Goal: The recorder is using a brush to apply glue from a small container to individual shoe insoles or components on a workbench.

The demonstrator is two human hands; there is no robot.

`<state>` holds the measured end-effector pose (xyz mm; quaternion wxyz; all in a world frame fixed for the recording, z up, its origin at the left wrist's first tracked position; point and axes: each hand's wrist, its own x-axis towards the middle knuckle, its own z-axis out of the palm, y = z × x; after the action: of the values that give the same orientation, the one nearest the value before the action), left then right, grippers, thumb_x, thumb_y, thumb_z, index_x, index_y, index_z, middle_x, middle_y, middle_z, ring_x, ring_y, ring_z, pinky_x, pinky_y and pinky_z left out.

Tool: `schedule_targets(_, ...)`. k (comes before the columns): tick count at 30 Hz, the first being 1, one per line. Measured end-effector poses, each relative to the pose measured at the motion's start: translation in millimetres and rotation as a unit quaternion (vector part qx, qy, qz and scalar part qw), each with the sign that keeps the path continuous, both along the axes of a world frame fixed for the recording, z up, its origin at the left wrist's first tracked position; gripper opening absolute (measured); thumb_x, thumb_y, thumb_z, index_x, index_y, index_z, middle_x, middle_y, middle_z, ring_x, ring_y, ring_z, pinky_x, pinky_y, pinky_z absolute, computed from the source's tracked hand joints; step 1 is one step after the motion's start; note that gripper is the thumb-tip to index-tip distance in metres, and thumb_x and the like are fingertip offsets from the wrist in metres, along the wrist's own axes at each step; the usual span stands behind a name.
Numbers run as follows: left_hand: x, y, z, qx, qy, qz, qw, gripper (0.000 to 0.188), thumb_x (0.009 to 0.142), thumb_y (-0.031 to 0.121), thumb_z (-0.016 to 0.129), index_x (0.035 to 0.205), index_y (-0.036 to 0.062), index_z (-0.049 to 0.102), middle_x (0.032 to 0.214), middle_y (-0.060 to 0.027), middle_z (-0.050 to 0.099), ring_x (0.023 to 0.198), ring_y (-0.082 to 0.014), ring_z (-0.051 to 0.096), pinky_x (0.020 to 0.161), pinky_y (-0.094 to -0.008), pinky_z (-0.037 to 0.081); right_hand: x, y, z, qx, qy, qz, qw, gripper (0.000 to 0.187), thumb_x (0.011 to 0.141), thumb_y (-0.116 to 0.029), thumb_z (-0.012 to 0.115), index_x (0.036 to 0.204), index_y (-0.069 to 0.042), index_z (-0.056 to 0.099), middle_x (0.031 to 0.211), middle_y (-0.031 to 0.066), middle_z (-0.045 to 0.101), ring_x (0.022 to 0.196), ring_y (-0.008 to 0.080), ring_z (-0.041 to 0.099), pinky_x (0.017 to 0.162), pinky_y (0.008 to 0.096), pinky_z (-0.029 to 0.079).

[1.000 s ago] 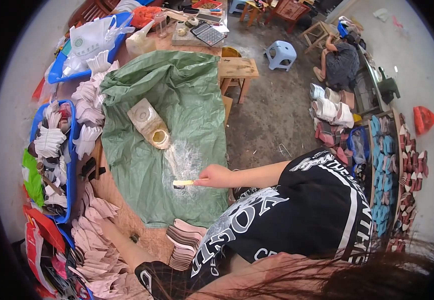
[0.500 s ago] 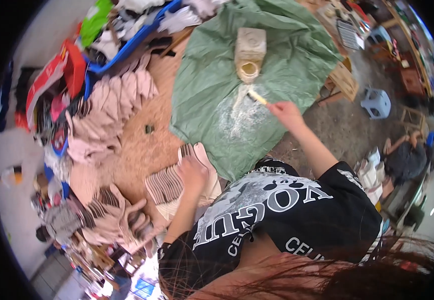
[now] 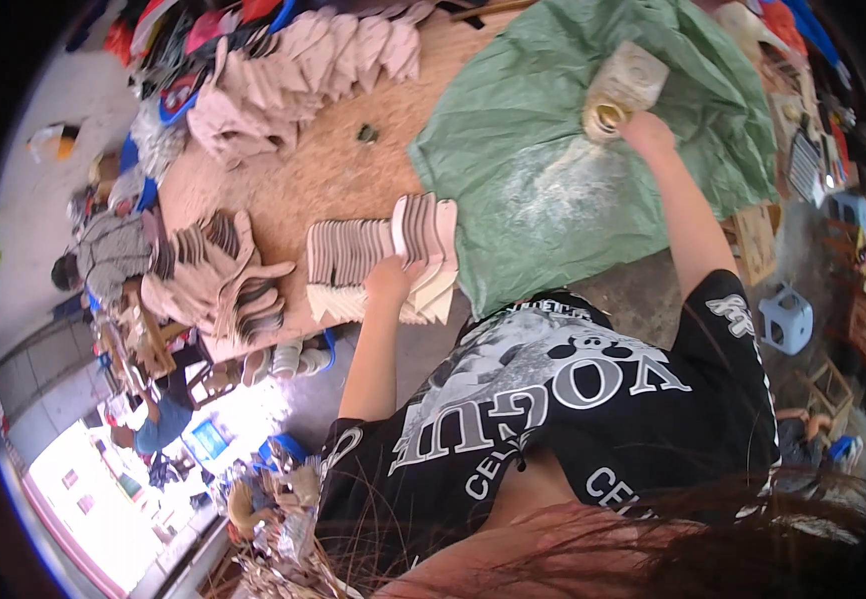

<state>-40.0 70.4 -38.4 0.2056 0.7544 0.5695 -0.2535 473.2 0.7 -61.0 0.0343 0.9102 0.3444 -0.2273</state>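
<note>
On the green sheet (image 3: 592, 170) that covers the far side of the brown worktop (image 3: 343, 170), your right hand (image 3: 646, 131) rests at the open mouth of a small round tin (image 3: 602, 116), touching its rim; whether the fingers are curled on anything cannot be told from this view. A pale rectangular can (image 3: 640, 72) lies just beyond the tin, also on the sheet. A whitish smear (image 3: 563, 185) marks the sheet just on your side of the tin. Beside the sheet's left edge, your left hand (image 3: 389, 280) lies on a row of pale insoles (image 3: 383, 255) stacked on edge, fingers closed on the nearest pieces. Further left of the sheet, more insoles (image 3: 223, 280) lie in loose fanned heaps. A blue plastic stool (image 3: 784, 319) stands on the floor to the right of the sheet.
</note>
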Motion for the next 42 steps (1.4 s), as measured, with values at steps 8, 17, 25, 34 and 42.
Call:
schedule_targets(8,-32,-4,-13,0.083,-0.122,-0.04,0.988,0.054,0.079,0.052,0.06,0.103,0.0039,0.065,0.092,-0.0201,0.065,0.091,-0.0375,0.062,0.078,-0.0464,0.048,-11,-9,32,-0.018,0.002,-0.007,1.0,0.043,0.081,-0.042,0.057,0.103,-0.006,0.068,0.106,0.0153,0.066,0.1,0.0317,0.062,0.082,0.043,0.05)
schedule_targets(17,-59,33,29,-0.113,-0.122,0.037,0.985,0.046,0.082,0.043,0.063,0.094,-0.0016,0.066,0.085,-0.0209,0.064,0.082,-0.0345,0.061,0.072,-0.039,0.045,-13,-25,37,0.004,0.018,0.008,1.0,0.049,0.083,-0.046,0.057,0.097,0.0,0.067,0.1,0.02,0.066,0.093,0.0352,0.064,0.077,0.0437,0.05)
schedule_targets(25,-69,33,46,-0.011,-0.249,0.038,0.968,0.032,0.093,0.027,0.049,0.104,-0.0005,0.061,0.093,-0.0238,0.063,0.09,-0.0375,0.061,0.078,-0.0395,0.046,-16,-35,33,-0.014,0.071,-0.022,0.997,0.048,0.086,-0.047,0.054,0.1,-0.003,0.067,0.105,0.0169,0.065,0.098,0.0341,0.062,0.08,0.0434,0.05)
schedule_targets(34,-16,-16,67,0.029,-0.436,0.342,0.832,0.026,0.097,0.027,0.049,0.096,0.0038,0.058,0.072,-0.0019,0.058,0.06,-0.0083,0.051,0.048,-0.0236,0.04,-59,-72,35,0.162,0.124,-0.012,0.979,0.051,0.086,-0.049,0.054,0.076,0.001,0.064,0.073,0.0202,0.062,0.07,0.0349,0.062,0.062,0.0435,0.046)
schedule_targets(42,44,-78,10,-0.226,-0.548,0.453,0.666,0.017,0.095,0.021,0.053,0.107,0.0089,0.053,0.081,0.0018,0.059,0.054,-0.0043,0.046,0.041,-0.018,0.033,-209,-111,31,0.3,0.319,0.085,0.895,0.044,0.086,-0.042,0.061,0.068,-0.002,0.058,0.056,0.0126,0.05,0.048,0.0286,0.045,0.049,0.0383,0.037)
